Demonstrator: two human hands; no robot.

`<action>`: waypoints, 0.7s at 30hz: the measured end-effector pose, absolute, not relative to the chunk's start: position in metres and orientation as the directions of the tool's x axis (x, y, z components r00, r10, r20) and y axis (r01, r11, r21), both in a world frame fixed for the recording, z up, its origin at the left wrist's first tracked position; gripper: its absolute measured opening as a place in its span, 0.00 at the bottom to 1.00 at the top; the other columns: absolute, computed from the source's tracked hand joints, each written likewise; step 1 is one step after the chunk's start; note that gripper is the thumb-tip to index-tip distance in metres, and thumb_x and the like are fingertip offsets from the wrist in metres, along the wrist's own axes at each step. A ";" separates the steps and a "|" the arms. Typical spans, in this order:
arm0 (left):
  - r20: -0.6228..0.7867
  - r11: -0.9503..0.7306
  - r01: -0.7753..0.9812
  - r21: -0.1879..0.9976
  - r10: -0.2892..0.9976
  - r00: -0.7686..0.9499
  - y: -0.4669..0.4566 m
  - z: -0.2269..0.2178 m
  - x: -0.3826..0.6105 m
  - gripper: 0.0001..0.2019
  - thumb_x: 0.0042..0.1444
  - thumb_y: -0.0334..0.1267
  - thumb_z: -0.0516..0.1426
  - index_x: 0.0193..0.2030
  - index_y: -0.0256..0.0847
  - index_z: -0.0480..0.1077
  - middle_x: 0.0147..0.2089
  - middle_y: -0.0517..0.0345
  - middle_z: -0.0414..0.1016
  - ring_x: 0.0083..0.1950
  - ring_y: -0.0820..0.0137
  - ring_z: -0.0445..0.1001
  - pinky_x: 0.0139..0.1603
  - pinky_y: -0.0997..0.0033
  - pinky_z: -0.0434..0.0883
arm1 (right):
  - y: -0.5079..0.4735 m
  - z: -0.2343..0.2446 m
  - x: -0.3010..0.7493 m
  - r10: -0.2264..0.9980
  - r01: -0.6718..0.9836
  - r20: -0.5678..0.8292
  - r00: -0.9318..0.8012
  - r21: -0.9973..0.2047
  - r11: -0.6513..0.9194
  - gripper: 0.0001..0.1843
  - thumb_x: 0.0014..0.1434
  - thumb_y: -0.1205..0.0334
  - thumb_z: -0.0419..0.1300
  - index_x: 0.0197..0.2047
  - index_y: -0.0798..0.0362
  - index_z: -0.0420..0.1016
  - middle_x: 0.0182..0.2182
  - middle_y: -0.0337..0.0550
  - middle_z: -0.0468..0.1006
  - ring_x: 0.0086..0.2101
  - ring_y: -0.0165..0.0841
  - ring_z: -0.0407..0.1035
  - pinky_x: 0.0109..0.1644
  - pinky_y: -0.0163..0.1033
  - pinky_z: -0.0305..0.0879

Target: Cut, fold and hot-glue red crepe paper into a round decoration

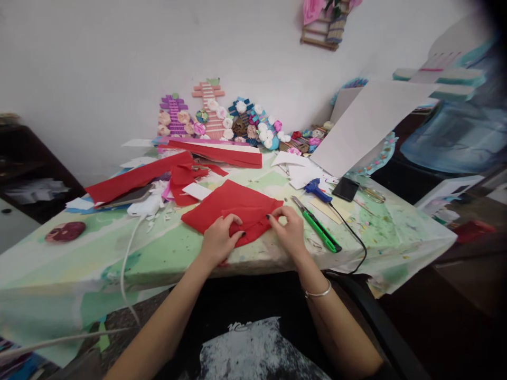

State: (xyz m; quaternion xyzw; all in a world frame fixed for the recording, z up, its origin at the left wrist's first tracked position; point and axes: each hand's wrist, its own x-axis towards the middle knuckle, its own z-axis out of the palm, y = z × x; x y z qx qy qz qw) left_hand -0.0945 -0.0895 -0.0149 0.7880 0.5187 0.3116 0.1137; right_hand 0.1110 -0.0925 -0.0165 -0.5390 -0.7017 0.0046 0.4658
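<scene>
A red sheet [233,203], paper or thin cloth, lies partly folded at the table's front edge. My left hand [222,235] rests on its near part, fingers curled and thumb pressed against a fold. At the sheet's right corner, my right hand [288,227] pinches the edge between thumb and fingers. Just right of that hand lies a green utility knife [320,228] with its blade end pointing away from me. Beyond the knife is a blue glue gun [318,190] with a black cord.
Red strips [222,153] and paper scraps lie behind the sheet. A white power strip [146,205] and a dark red object [65,231] are to the left. On the right are a phone [346,189], scissors [373,194] and a leaning white board [368,124]. Flower-decorated crafts [214,116] line the wall.
</scene>
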 end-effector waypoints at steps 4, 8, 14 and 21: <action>0.424 -0.493 0.703 0.512 0.857 0.292 -0.091 -0.010 -0.099 0.05 0.54 0.35 0.58 0.38 0.42 0.67 0.41 0.56 0.75 0.43 0.63 0.72 0.47 0.64 0.68 | -0.104 -0.017 0.161 0.715 0.824 0.663 0.223 -0.520 0.225 0.02 0.54 0.65 0.55 0.32 0.52 0.69 0.33 0.48 0.75 0.40 0.42 0.65 0.49 0.49 0.58; 0.491 -0.570 0.633 0.524 0.809 0.322 -0.092 0.002 -0.112 0.04 0.54 0.37 0.57 0.36 0.42 0.68 0.39 0.57 0.77 0.43 0.65 0.72 0.48 0.65 0.67 | -0.115 -0.024 0.211 0.722 0.888 0.591 0.359 -0.455 -0.069 0.12 0.51 0.62 0.58 0.40 0.57 0.72 0.39 0.55 0.76 0.43 0.46 0.66 0.51 0.53 0.56; 0.514 -0.516 0.661 0.545 0.828 0.223 -0.088 0.003 -0.148 0.06 0.54 0.40 0.55 0.36 0.42 0.70 0.38 0.56 0.76 0.41 0.66 0.73 0.45 0.67 0.69 | -0.123 -0.035 0.223 0.851 0.918 0.453 0.268 -0.389 -0.082 0.16 0.49 0.57 0.58 0.40 0.56 0.75 0.34 0.49 0.78 0.37 0.41 0.70 0.42 0.43 0.62; 0.583 -0.479 0.779 0.405 0.791 0.184 -0.090 0.004 -0.176 0.05 0.54 0.39 0.55 0.34 0.42 0.70 0.37 0.56 0.74 0.40 0.65 0.72 0.47 0.64 0.69 | -0.130 -0.026 0.211 0.890 0.940 0.365 0.273 -0.297 -0.167 0.13 0.50 0.60 0.57 0.37 0.56 0.76 0.32 0.51 0.77 0.33 0.41 0.70 0.35 0.40 0.59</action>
